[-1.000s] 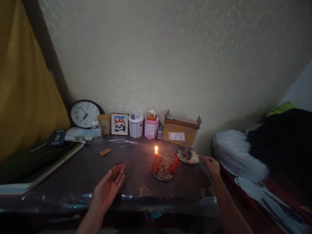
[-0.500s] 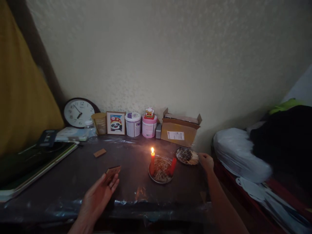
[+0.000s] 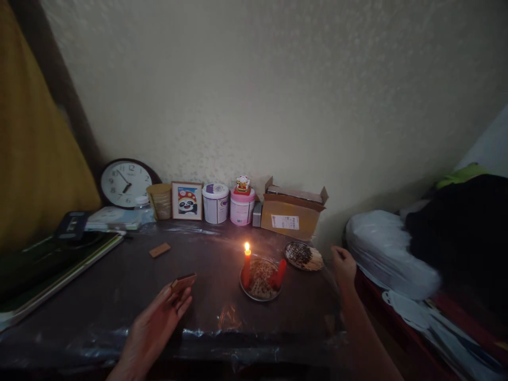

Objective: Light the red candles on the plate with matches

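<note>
Brown matchbox [image 3: 183,282] is held over the desk [image 3: 206,312], clamped in the left grip [image 3: 156,320], 9 o'clock of the lit candle [image 3: 246,272]. Right grip [image 3: 344,264]: fingers together, contents can't be told, just beside heaped matchsticks [image 3: 314,259], 3 o'clock. Judged step: matchbox kept steady; flame [image 3: 247,246] clearance called for next.

A red candle [image 3: 246,272] burns upright in the round dish [image 3: 260,299], and a second candle [image 3: 281,271] leans there unlit. To the left of this dish, the left hand [image 3: 153,324] holds a small brown box [image 3: 184,282]; to its right, the right hand [image 3: 344,265] is curled near thin sticks [image 3: 315,260].
</note>
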Available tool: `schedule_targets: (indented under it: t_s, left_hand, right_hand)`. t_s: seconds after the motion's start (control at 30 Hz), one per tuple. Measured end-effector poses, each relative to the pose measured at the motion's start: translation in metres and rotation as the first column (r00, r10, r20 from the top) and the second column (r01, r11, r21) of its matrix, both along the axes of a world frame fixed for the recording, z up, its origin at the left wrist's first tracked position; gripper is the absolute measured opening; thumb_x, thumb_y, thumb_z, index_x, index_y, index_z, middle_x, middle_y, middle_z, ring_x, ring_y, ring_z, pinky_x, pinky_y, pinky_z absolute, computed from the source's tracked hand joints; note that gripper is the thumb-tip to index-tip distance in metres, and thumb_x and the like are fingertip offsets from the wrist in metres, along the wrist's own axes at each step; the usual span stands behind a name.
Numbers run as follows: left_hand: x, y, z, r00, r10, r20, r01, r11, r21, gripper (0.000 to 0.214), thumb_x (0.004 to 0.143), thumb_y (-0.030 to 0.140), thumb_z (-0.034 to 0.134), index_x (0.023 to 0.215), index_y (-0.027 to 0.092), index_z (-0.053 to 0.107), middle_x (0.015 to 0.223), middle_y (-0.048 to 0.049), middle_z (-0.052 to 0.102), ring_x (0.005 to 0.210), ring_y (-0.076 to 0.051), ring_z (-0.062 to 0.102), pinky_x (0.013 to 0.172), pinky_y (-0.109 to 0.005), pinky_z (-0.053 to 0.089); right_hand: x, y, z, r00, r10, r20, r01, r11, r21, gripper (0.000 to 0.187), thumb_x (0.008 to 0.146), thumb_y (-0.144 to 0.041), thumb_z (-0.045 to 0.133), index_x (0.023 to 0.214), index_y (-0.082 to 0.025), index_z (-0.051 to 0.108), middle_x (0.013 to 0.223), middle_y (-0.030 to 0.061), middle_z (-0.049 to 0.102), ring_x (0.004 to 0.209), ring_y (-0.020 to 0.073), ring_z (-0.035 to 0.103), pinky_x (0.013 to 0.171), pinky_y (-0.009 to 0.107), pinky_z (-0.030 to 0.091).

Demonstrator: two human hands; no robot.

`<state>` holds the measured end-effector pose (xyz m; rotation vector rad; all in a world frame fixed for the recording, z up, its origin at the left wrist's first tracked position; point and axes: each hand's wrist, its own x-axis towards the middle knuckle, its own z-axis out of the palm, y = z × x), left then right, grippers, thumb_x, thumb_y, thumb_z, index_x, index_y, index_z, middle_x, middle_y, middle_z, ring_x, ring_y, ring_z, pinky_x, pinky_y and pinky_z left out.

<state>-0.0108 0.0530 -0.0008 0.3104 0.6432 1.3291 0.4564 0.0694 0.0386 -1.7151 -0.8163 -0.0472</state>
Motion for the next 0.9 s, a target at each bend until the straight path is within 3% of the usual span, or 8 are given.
schedule_targets:
  t_s: [0.1, 0.17, 0.27, 0.33, 0.4, 0.47, 0.63, 0.9]
  left_hand:
    - [0.001, -0.009, 0.003, 0.993, -0.076, -0.086, 0.084, 0.992, 0.091, 0.023, 0.069, 0.018, 0.063, 0.091, 0.016, 0.068, 0.109, -0.0105, 0.066, 0.09, -0.022, 0.062, 0.081, -0.034, 0.051]
    - [0.004, -0.015, 0.006, 0.979, -0.118, -0.169, 0.143, 0.979, 0.142, 0.024, 0.068, 0.022, 0.065, 0.092, 0.018, 0.067, 0.11, -0.008, 0.066, 0.09, -0.022, 0.062, 0.084, -0.034, 0.049]
    - [0.011, -0.025, 0.009, 0.933, -0.161, -0.321, 0.233, 0.952, 0.197, 0.024, 0.068, 0.03, 0.067, 0.089, 0.02, 0.067, 0.105, -0.007, 0.068, 0.09, -0.022, 0.062, 0.083, -0.033, 0.047]
    - [0.015, -0.031, 0.009, 0.887, -0.176, -0.426, 0.292, 0.93, 0.224, 0.025, 0.069, 0.033, 0.066, 0.09, 0.019, 0.066, 0.1, -0.0068, 0.068, 0.088, -0.021, 0.061, 0.079, -0.03, 0.046]
    - [0.017, -0.035, 0.007, 0.848, -0.175, -0.5, 0.341, 0.903, 0.261, 0.027, 0.071, 0.034, 0.064, 0.094, 0.019, 0.064, 0.096, -0.0061, 0.068, 0.085, -0.021, 0.061, 0.075, -0.029, 0.045]
    - [0.017, -0.038, 0.005, 0.817, -0.167, -0.552, 0.378, 0.877, 0.295, 0.028, 0.073, 0.034, 0.062, 0.097, 0.019, 0.062, 0.095, -0.0056, 0.067, 0.085, -0.021, 0.06, 0.074, -0.029, 0.045]
    - [0.013, -0.042, 0.006, 0.733, -0.081, -0.675, 0.412, 0.842, 0.347, 0.029, 0.071, 0.034, 0.064, 0.096, 0.02, 0.062, 0.095, -0.0048, 0.066, 0.092, -0.022, 0.057, 0.08, -0.028, 0.043]
    - [0.014, -0.045, 0.004, 0.68, -0.067, -0.73, 0.472, 0.802, 0.366, 0.03, 0.072, 0.036, 0.063, 0.098, 0.022, 0.061, 0.092, -0.0033, 0.065, 0.089, -0.02, 0.057, 0.077, -0.027, 0.043]
  right_hand:
    - [-0.045, -0.035, 0.022, 0.996, 0.084, -0.001, -0.083, 0.994, 0.07, 0.038, 0.071, -0.048, 0.051, 0.081, -0.014, 0.065, 0.075, 0.0073, 0.067, 0.071, 0.0192, 0.059, 0.065, 0.027, 0.045]
    - [-0.091, -0.063, 0.035, 0.962, 0.275, 0.009, -0.274, 0.956, 0.106, 0.031, 0.075, -0.046, 0.054, 0.077, -0.016, 0.064, 0.069, 0.0029, 0.064, 0.068, 0.0165, 0.058, 0.064, 0.024, 0.045]
    - [-0.169, -0.096, 0.045, 0.754, 0.656, 0.034, -0.657, 0.754, 0.019, 0.024, 0.08, -0.039, 0.054, 0.071, -0.018, 0.063, 0.068, 0.0003, 0.062, 0.068, 0.0139, 0.058, 0.062, 0.021, 0.045]
    - [-0.217, -0.107, 0.044, 0.625, 0.78, 0.038, -0.779, 0.626, -0.022, 0.019, 0.084, -0.031, 0.05, 0.075, -0.019, 0.062, 0.073, 0.0, 0.061, 0.073, 0.0132, 0.058, 0.066, 0.021, 0.045]
    - [-0.254, -0.11, 0.038, 0.564, 0.822, 0.081, -0.821, 0.568, -0.053, 0.011, 0.083, -0.023, 0.052, 0.08, -0.02, 0.062, 0.084, 0.0013, 0.062, 0.082, 0.0136, 0.058, 0.075, 0.023, 0.045]
    - [-0.28, -0.107, 0.027, 0.568, 0.815, 0.114, -0.818, 0.575, -0.038, 0.008, 0.079, -0.02, 0.057, 0.086, -0.02, 0.062, 0.095, 0.0026, 0.06, 0.09, 0.0143, 0.056, 0.082, 0.024, 0.044]
    - [-0.304, -0.1, -0.001, 0.582, 0.809, 0.08, -0.807, 0.587, -0.064, 0.018, 0.076, -0.019, 0.062, 0.093, -0.022, 0.062, 0.106, 0.0036, 0.055, 0.099, 0.0155, 0.053, 0.086, 0.025, 0.043]
    - [-0.294, -0.1, -0.025, 0.555, 0.832, 0.008, -0.831, 0.554, -0.053, 0.022, 0.076, -0.02, 0.061, 0.098, -0.022, 0.057, 0.105, 0.0023, 0.055, 0.09, 0.0137, 0.055, 0.08, 0.024, 0.044]
